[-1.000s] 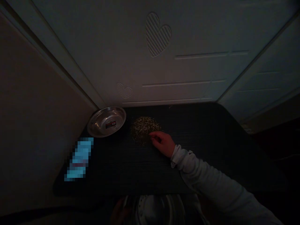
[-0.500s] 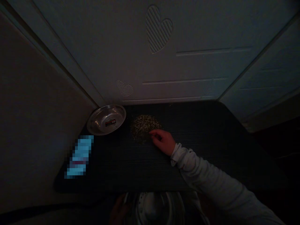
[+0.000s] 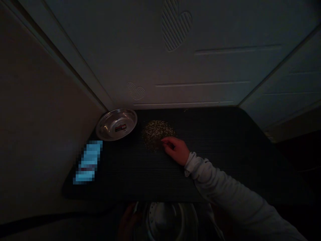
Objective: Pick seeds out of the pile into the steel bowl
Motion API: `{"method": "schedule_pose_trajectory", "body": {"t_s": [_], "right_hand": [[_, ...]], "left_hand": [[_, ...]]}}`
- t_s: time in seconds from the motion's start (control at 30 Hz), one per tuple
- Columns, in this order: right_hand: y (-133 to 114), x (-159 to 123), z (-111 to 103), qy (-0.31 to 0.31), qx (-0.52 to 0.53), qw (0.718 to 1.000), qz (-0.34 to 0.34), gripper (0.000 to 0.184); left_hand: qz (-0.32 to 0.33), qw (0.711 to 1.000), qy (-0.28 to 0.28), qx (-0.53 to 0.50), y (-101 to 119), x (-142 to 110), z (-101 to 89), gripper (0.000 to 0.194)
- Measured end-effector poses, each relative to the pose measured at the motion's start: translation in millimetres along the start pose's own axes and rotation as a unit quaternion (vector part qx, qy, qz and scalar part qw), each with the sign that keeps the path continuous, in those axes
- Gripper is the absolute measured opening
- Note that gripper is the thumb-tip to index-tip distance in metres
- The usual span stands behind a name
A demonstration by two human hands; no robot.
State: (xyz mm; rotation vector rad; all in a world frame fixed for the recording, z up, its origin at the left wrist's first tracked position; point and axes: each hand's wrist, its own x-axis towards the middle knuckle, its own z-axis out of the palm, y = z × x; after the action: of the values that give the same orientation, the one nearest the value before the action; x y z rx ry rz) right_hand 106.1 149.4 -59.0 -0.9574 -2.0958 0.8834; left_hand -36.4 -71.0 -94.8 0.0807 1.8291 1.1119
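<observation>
A loose pile of small speckled grains or seeds [image 3: 158, 130] lies on the dark table [image 3: 215, 144]. At its near right edge is my right hand [image 3: 177, 150], thumb and fingertips drawn together in a pinch. Whatever is between the fingertips is too small and dark to make out. Low in the view, below the table's front edge, my left hand [image 3: 128, 221] grips the left side of a shiny metal bowl [image 3: 167, 222] with a row of small holes. The bowl's lower part is cut off, and darkness hides most of the left hand's fingers.
A shallow metal basin [image 3: 117, 125] with a dark label stands at the table's back left corner. In front of it lies a glowing, pixelated rectangle [image 3: 89, 162]. A white panel [image 3: 213, 67] with raised hearts rises behind the table, and a wall [image 3: 37, 117] borders the left.
The view has shifted slightly, so the table and basin sit a little higher and further right. My right hand stays pinched at the pile's edge; my left hand stays at the bowl.
</observation>
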Motion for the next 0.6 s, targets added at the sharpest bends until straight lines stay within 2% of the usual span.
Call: {"method": "schedule_pose_trajectory", "body": {"t_s": [0.17,0.53,0.6], "right_hand": [[-0.7,-1.2,0.8,0.0,0.014,1.0,-0.006,0.022],[-5.6,-4.2,1.9,0.009,-0.007,0.999,-0.037,0.021],[-6.0,-4.8,2.2,0.008,-0.022,0.999,-0.047,0.022]], "left_hand": [[-0.006,0.999,0.04,-0.012,-0.5,1.0,3.2,0.023],[-0.011,0.999,0.031,-0.034,-0.3,-2.3,4.7,0.025],[-0.008,0.999,0.015,-0.035,-0.6,-2.4,4.9,0.025]]}}
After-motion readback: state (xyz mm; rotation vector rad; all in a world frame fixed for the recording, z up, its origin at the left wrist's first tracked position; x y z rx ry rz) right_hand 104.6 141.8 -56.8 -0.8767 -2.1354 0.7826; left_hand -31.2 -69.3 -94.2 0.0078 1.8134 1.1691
